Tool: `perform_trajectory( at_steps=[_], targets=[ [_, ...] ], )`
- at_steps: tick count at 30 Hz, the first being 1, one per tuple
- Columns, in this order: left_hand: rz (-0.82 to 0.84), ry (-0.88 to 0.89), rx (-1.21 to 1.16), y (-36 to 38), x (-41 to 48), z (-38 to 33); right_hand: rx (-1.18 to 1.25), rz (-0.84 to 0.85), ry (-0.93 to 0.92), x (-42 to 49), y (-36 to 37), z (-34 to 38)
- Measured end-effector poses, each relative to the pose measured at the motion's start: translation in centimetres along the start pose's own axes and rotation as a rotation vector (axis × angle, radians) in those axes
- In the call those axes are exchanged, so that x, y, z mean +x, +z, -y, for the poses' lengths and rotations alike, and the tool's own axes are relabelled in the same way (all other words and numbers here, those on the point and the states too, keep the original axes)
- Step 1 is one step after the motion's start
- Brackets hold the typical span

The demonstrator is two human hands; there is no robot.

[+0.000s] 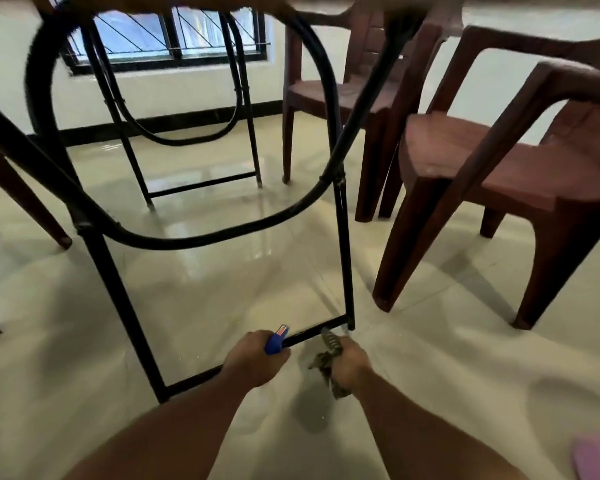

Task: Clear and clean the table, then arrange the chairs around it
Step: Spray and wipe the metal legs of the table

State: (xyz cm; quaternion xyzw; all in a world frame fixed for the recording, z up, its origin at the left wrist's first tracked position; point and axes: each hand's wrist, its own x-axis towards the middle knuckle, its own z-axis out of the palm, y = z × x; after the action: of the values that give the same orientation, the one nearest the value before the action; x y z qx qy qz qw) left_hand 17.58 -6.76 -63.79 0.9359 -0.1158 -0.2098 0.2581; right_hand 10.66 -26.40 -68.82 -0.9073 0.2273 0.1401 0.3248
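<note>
Glossy cream floor tiles [222, 271] spread under the table's black metal frame [343, 237], seen from low down, with a barred window [174, 32] behind. Two brown plastic chairs [499, 174] stood right of the frame. The left hand [253, 362] curled around a blue object [276, 339] with a red label, beside the frame's lower crossbar [305, 337]. The right hand [349, 362] clutched a crumpled greenish cloth [328, 346] against that crossbar's right end.

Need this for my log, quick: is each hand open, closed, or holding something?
Left hand: grips a blue object.
Right hand: grips a crumpled cloth.
</note>
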Motion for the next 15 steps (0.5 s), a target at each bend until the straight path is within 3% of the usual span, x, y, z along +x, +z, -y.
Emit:
perform_trajectory(
  at_steps=[4,8,15],
  targets=[
    [0.029,-0.012,0.032,-2.7,-4.3,-3.4,0.035,0.255,-0.104,-5.0,-5.1,4.1],
    [0.03,-0.054,0.071,-5.3,-9.6,-7.7,0.076,0.187,-0.079,-10.6,-9.9,6.9],
    [0.192,-0.026,0.065,-11.6,-19.9,-15.2,0.256,0.133,0.211,-22.7,-18.7,10.8]
  ],
)
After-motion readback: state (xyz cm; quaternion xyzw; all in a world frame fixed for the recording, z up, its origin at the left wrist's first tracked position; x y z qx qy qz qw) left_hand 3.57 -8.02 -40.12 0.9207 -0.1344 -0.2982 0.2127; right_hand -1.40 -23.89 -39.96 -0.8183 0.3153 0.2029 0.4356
